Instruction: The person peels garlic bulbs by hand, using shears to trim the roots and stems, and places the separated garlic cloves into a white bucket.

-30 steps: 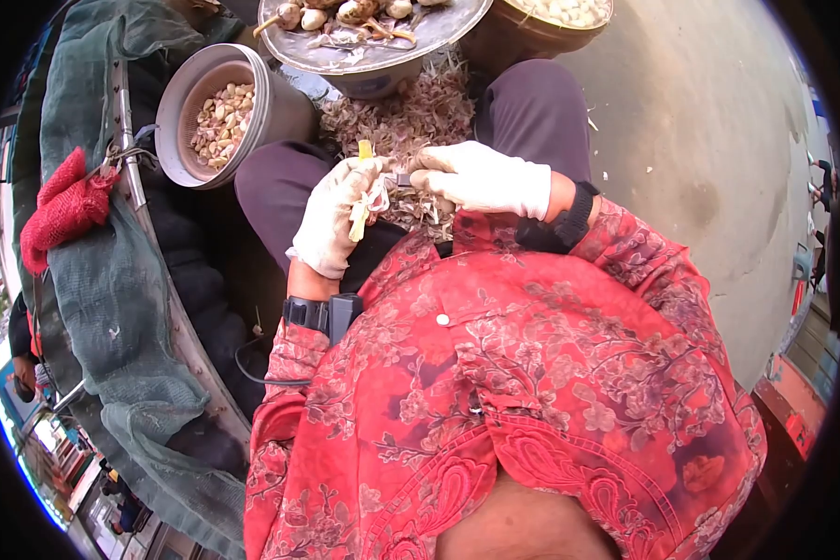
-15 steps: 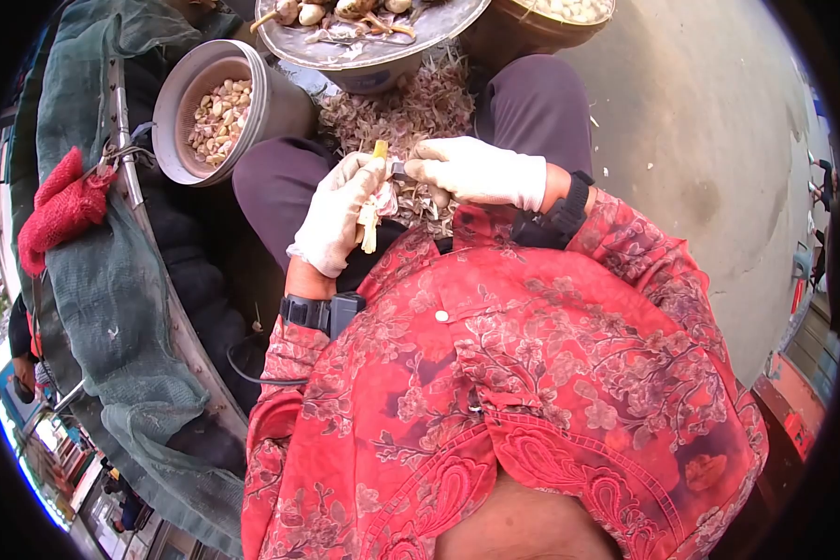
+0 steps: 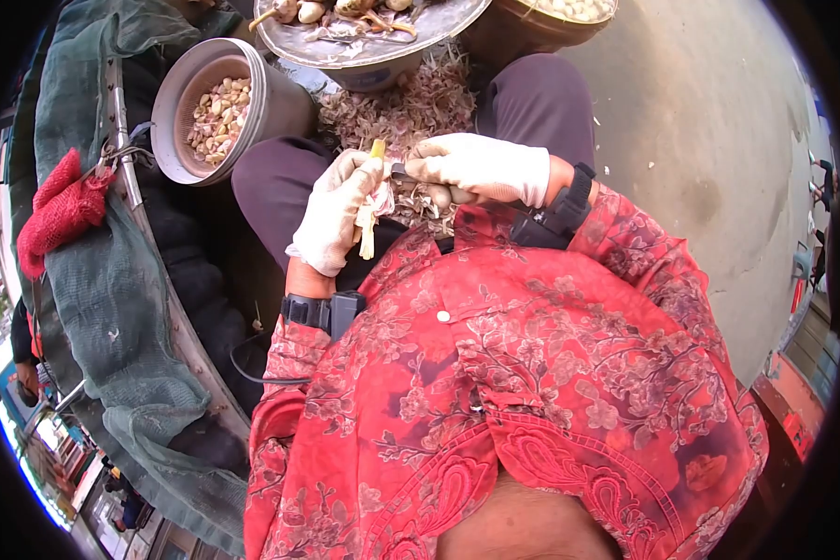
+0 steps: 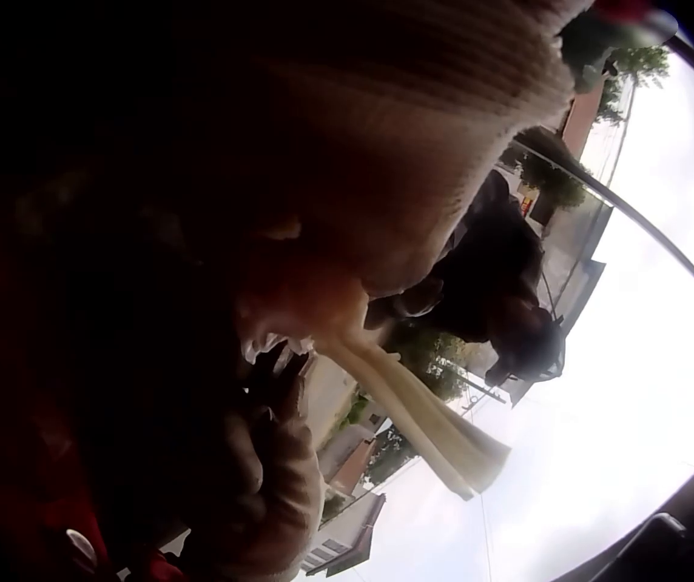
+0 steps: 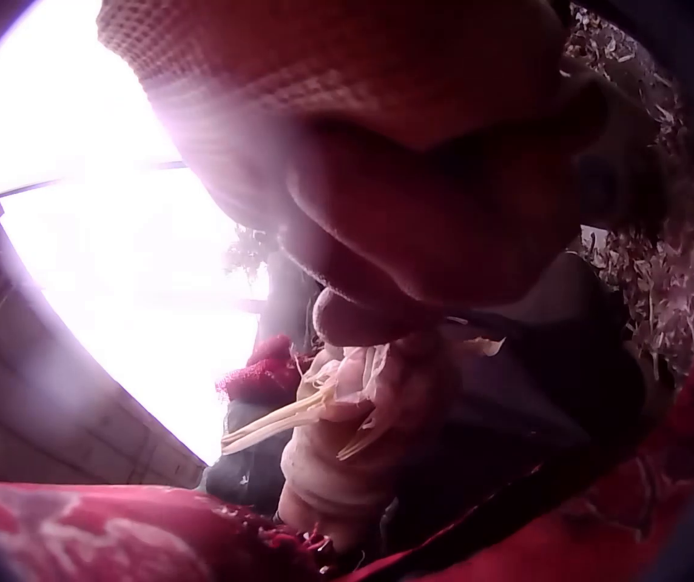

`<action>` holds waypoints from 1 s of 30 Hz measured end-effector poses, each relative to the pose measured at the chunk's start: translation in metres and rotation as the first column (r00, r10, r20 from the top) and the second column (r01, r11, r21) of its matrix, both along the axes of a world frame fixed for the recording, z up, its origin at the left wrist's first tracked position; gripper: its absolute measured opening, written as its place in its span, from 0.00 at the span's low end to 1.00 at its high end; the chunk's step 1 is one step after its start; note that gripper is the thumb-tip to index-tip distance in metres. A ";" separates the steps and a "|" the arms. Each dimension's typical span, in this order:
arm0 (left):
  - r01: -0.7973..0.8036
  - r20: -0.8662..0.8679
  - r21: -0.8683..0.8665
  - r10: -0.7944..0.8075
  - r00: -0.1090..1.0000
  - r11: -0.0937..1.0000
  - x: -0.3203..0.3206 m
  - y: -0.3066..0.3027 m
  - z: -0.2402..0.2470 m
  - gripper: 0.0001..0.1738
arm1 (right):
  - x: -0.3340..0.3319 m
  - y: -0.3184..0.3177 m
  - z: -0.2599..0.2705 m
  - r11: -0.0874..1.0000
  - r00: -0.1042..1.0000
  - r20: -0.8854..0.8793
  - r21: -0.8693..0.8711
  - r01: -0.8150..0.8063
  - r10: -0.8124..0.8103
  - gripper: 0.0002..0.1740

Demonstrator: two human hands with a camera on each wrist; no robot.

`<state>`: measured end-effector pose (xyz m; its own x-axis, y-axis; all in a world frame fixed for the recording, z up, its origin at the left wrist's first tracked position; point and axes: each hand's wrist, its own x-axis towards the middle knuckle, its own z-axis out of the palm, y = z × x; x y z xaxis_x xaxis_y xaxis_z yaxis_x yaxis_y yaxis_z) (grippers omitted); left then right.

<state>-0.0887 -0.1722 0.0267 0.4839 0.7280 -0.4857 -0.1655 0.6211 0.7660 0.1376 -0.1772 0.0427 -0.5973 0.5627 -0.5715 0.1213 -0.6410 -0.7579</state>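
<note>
from here i have the left hand [image 3: 334,213] pinching stalked garlic [image 3: 369,224] at eleven o'clock, right hand [image 3: 483,170] pinching a likely blade [image 3: 399,172] toward one; peeling, i judge; next calls for steady grip.

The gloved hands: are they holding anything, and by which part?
The left hand grips garlic by the bulb, its stalk sticking out. The right hand holds what looks like a blade; where its fingers grip it is hidden.
</note>
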 end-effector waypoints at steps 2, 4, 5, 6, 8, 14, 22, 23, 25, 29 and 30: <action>-0.003 -0.018 -0.009 0.002 1.000 1.000 -0.001 0.002 0.004 0.08 | 0.000 0.000 0.001 1.000 1.000 -0.019 -0.001 0.000 0.000 0.15; 0.012 -0.021 -0.019 -0.013 1.000 1.000 -0.003 0.002 0.004 0.09 | 0.000 0.000 -0.001 1.000 0.997 -0.074 -0.027 0.011 -0.013 0.15; 0.014 -0.022 -0.018 -0.014 1.000 1.000 -0.003 0.001 0.003 0.09 | -0.001 0.000 -0.004 1.000 0.997 -0.075 -0.026 0.012 -0.014 0.15; -0.021 -0.008 -0.007 0.021 1.000 1.000 -0.002 -0.001 0.000 0.11 | -0.001 -0.001 -0.008 0.998 0.993 -0.117 -0.054 0.024 -0.030 0.15; -0.053 0.008 0.001 0.053 0.999 0.999 -0.001 -0.005 -0.005 0.13 | -0.004 -0.003 -0.009 0.996 0.986 -0.158 -0.083 0.037 -0.050 0.15; -0.142 0.171 -0.115 0.160 0.972 0.983 -0.004 -0.003 -0.025 0.14 | -0.021 -0.011 -0.004 0.995 0.995 0.019 0.033 0.094 -0.095 0.17; -0.159 0.181 -0.224 0.201 0.963 0.962 -0.004 -0.009 -0.021 0.16 | -0.010 -0.002 0.001 0.962 0.979 0.186 0.242 -0.130 0.086 0.17; -0.092 0.185 -0.204 0.131 0.974 0.975 -0.010 -0.007 -0.022 0.16 | -0.009 0.000 -0.001 0.961 0.979 0.185 0.244 -0.132 0.088 0.17; -0.026 0.188 -0.187 0.062 0.980 0.982 -0.011 -0.007 -0.017 0.17 | -0.006 0.002 0.002 0.975 0.972 0.233 0.216 -0.054 0.002 0.16; -0.027 0.199 -0.249 0.079 0.977 0.968 -0.011 -0.008 -0.020 0.14 | -0.004 0.000 -0.004 0.956 0.981 0.192 0.283 -0.076 0.021 0.16; 0.000 0.228 -0.255 0.060 0.972 0.967 -0.010 -0.007 -0.020 0.12 | -0.003 0.000 -0.003 0.956 0.981 0.189 0.277 -0.097 0.045 0.17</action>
